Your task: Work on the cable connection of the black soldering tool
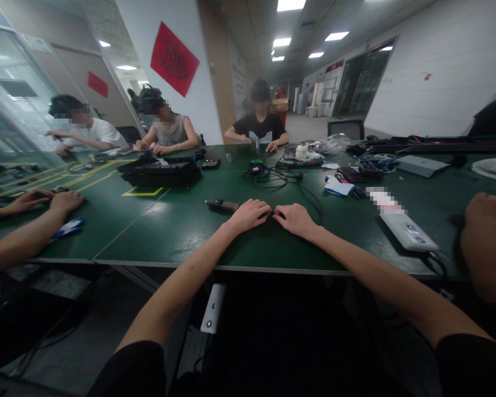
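My left hand (253,214) is closed around the rear part of a dark electric screwdriver (223,205), which lies along the green table with its tip to the left. Right beside it, my right hand (294,219) pinches with thumb and fingertips at the tool's back end. A small black piece shows between the two hands. A black cable (314,194) curves over the table and runs in behind my right hand; its end is hidden by the fingers.
A black tray (159,171) stands at left beyond the screwdriver. Coiled cables (268,175) lie ahead. To the right are a white power bank (409,231) and a blue-white glove (339,186). Co-workers sit opposite; neighbours' arms (488,242) reach in at both sides.
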### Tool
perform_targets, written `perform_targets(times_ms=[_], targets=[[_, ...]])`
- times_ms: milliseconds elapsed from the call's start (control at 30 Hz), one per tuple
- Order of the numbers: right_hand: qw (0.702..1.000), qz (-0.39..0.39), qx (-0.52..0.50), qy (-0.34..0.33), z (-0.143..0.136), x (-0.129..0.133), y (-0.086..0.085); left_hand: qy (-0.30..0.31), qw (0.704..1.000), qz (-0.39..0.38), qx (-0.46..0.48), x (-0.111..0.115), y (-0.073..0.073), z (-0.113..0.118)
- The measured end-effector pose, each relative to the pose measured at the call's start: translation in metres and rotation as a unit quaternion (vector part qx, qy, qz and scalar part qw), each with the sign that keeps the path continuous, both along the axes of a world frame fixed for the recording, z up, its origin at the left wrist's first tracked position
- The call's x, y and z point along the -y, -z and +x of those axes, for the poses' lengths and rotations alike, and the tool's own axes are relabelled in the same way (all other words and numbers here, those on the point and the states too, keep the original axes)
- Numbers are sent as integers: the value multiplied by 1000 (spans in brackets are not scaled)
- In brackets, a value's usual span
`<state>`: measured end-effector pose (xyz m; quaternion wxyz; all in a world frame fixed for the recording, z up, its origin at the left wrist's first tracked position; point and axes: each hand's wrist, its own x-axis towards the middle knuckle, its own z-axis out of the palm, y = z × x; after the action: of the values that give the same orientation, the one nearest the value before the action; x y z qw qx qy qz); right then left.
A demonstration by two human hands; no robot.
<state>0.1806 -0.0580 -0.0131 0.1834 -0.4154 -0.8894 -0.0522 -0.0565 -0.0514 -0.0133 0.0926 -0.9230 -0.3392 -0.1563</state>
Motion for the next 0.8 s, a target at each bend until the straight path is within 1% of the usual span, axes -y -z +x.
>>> perform_targets(times_ms=[167, 267, 367, 533, 667, 800], targets=[[1000, -2, 3, 5, -1, 1, -2, -9, 1000, -5, 17, -2, 1, 0], [1000, -4, 6, 7, -1, 2, -2, -4, 1000, -1, 12, -2, 2, 1], [1000, -7, 4, 6, -1, 2, -2, -13, 1000, 0, 12, -3, 2, 1], [1000, -4, 1, 5, 0, 3, -3, -19, 999, -8, 25, 0, 2, 1], [1000, -6, 2, 1, 0, 3, -4, -7, 1000, 0, 18, 1, 1, 0], [1000, -3, 4, 6, 0, 2, -3, -18, 1000, 1, 8, -3, 1, 2]])
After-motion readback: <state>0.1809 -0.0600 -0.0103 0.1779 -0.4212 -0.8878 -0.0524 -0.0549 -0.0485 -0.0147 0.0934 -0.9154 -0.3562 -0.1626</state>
